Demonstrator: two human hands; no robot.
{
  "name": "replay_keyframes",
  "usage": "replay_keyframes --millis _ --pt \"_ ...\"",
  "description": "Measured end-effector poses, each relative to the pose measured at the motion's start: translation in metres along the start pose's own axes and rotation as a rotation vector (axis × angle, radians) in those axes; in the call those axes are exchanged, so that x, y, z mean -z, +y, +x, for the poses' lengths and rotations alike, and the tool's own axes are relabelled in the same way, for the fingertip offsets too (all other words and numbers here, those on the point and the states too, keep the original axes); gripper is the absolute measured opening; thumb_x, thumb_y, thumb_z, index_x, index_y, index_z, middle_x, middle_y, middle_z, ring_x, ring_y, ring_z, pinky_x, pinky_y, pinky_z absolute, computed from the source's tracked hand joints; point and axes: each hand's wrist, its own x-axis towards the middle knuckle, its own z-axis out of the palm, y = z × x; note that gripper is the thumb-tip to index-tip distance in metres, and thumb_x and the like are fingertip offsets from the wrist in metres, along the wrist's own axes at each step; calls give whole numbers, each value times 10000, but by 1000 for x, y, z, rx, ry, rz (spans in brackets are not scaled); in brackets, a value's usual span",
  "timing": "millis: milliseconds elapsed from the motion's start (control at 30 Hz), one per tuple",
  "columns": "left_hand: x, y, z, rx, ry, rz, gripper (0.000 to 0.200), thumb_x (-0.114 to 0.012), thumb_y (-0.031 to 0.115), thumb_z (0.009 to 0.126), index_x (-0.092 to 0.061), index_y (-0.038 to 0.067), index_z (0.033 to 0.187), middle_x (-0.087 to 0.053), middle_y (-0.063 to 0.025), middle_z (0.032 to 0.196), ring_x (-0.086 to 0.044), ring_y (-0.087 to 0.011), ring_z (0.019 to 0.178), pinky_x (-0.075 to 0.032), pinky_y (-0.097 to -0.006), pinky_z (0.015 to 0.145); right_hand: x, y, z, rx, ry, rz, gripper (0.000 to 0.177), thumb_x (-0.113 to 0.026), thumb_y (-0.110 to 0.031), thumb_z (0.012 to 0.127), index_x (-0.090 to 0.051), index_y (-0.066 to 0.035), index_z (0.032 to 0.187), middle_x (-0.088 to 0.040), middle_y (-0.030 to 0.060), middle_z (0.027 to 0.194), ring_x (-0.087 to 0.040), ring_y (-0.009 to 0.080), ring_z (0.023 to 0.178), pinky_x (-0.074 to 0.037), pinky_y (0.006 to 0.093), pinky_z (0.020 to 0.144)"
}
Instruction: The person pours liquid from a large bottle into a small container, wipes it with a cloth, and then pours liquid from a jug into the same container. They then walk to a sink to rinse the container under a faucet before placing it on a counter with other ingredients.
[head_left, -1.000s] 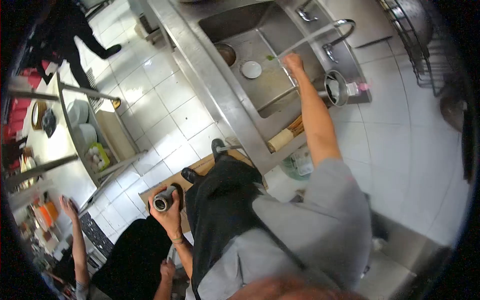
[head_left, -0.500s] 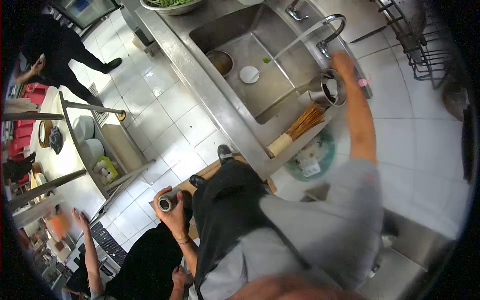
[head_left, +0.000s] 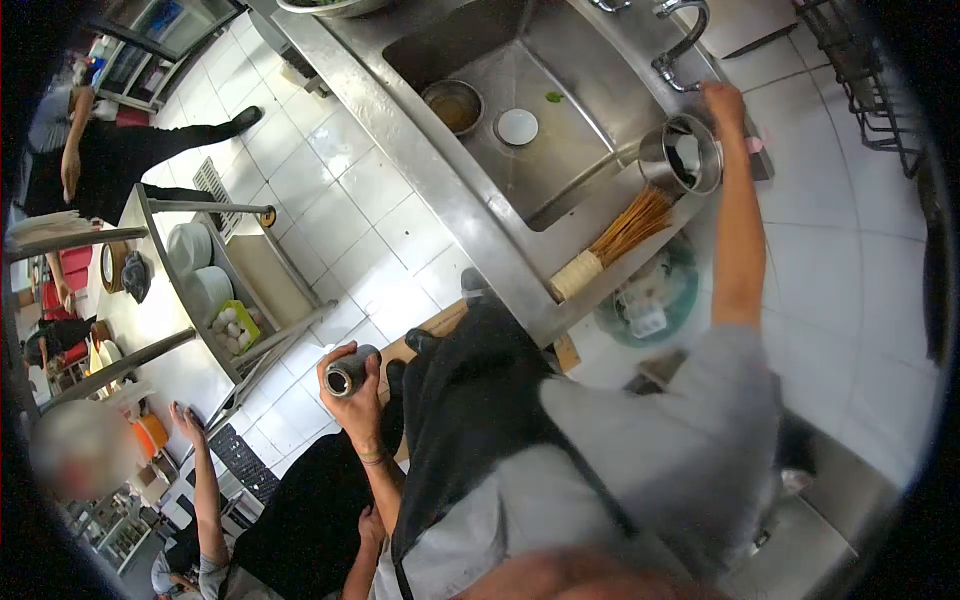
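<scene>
My left hand (head_left: 352,408) is wrapped round a dark bottle (head_left: 368,362), whose round open mouth faces up toward me. At the sink's right rim, my right hand (head_left: 725,108) is closed at the handle of the tap (head_left: 676,72). No water stream shows from the spout, which is partly at the frame's top. Just below that hand stands a metal pot (head_left: 652,160) with dark and white things inside. A bamboo brush (head_left: 628,232) lies on the sink ledge beside it.
The steel sink (head_left: 575,190) holds a round metal bowl (head_left: 470,98), a small white dish (head_left: 517,127) and a green leaf. Below its corner is a greenish tub (head_left: 660,300). Co-workers stand at left; one's hand (head_left: 187,424) reaches near the steel table (head_left: 165,300).
The water that ran from the tap has stopped. My right hand stays at the tap handle, and the bottle stays in my left. The view has shifted slightly.
</scene>
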Motion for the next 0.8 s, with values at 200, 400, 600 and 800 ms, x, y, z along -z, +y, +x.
replay_keyframes --millis 200,400,600,800 --pt "-3 5 7 39 -70 -34 347 -823 -17 806 -647 3 1104 -700 -106 1066 -667 -179 971 -546 -324 877 7 -63 -117 -44 -661 1246 308 -744 -116 905 -621 -48 1179 -670 96 1091 -649 181 866 -527 311 665" --pt "-18 -11 23 -203 -140 -71 402 -864 -7 744 -651 12 1083 -707 -73 985 -684 -160 882 -570 -315 785 -30 -152 -250 12 -1151 1282 411 -758 -91 908 -553 -14 1256 -671 125 1176 -671 201 956 -569 272 729" --pt "-28 -10 38 -224 -157 -176 379 -858 42 724 -643 21 1035 -721 -101 893 -714 -204 824 -577 -347 758 -55 -203 -314 456 -928 462 462 -846 -57 826 -615 -15 1224 -708 79 1141 -661 120 966 -570 263 786" --pt "-21 -4 45 -212 -132 -272 334 -818 38 734 -634 17 1012 -725 -126 899 -723 -226 842 -570 -348 782 7 -298 -383 398 -1228 531 365 -839 -81 854 -654 -34 1165 -695 52 1156 -650 110 1026 -580 286 834"
